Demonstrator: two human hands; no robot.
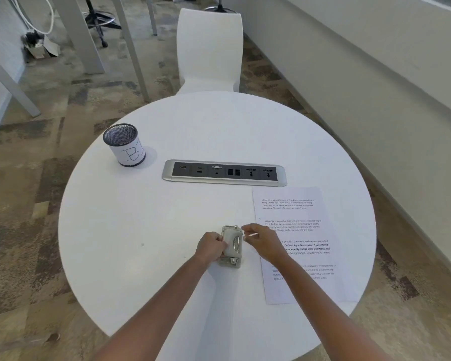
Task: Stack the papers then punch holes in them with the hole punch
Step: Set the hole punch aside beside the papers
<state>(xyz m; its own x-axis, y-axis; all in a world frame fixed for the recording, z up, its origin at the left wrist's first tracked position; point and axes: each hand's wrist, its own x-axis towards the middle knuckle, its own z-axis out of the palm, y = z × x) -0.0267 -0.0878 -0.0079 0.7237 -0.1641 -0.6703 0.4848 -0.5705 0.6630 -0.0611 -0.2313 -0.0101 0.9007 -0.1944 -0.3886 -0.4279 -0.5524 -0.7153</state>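
Observation:
A grey metal hole punch (pixel 232 246) lies on the round white table (pixel 146 225) near its front middle. My left hand (pixel 211 247) grips the punch's left side with curled fingers. My right hand (pixel 261 239) hovers at the punch's right edge, with fingers bent and slightly apart, just touching or nearly touching it. The papers (pixel 302 212), white printed sheets in a stack, lie flat to the right of the punch, partly under my right forearm.
A mesh pen cup (pixel 124 145) with a paper label stands at the table's left rear. A silver socket panel (pixel 224 173) is set into the table's middle. A white chair (pixel 210 50) stands beyond the far edge.

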